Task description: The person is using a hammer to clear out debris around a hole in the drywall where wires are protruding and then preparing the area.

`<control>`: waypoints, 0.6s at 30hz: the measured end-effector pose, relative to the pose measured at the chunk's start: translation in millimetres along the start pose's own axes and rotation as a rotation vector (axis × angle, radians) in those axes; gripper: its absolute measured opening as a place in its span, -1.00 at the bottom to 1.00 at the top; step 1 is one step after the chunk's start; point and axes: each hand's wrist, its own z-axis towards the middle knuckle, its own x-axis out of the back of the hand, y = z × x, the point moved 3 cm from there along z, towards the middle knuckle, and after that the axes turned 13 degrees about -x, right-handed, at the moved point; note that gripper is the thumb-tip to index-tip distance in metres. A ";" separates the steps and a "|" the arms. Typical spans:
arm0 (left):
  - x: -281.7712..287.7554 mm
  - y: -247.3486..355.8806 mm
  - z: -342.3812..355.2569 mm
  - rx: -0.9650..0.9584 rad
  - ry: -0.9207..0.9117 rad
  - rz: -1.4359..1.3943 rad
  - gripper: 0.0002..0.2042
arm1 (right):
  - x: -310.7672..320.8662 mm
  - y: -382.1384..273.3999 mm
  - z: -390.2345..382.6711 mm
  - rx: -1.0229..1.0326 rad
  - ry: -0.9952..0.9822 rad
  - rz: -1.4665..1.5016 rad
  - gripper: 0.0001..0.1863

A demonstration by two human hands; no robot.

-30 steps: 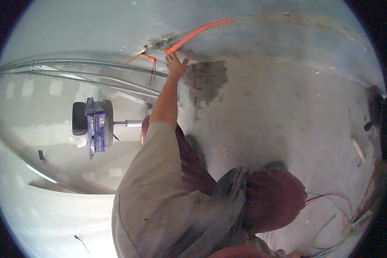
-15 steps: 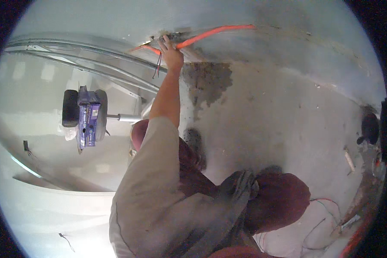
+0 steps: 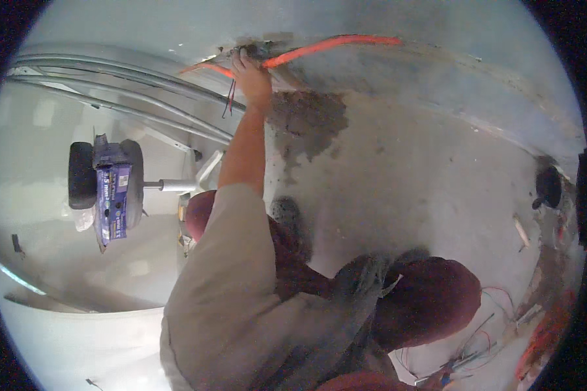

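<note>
My left hand (image 3: 253, 79) reaches up to the wall, with its forearm rising from a beige sleeve (image 3: 222, 254). Its fingers stretch over an orange corrugated conduit (image 3: 336, 43) and touch the edge of a dark, rough opening (image 3: 259, 49) in the wall. The fingertips are partly lost against the dark opening, and I see nothing held. Thin dark and red wires (image 3: 229, 98) hang down beside the wrist. My right hand is out of sight.
Grey conduits (image 3: 134, 75) run along the left. Near them are a purple box (image 3: 114, 189) and a black roll (image 3: 81, 174). A damp patch (image 3: 310, 120) marks the floor below the hand. Loose wires (image 3: 469, 362) and debris lie at lower right.
The view has shifted a little, so the purple box sits farther left and lower. My left hand stays at the opening, its fingers less spread than before.
</note>
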 end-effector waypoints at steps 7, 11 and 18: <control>52.0 -11.4 53.8 -0.147 0.263 0.066 -0.18 | -29.6 94.2 5.7 -0.170 -0.231 -0.145 -0.40; 53.3 -48.9 69.6 -0.317 0.263 0.022 0.26 | -54.9 158.6 23.0 -0.357 -0.444 -0.257 -0.42; 23.9 -70.5 50.6 -0.187 0.104 0.028 0.26 | -95.8 261.3 32.5 -0.578 -0.772 -0.550 -0.46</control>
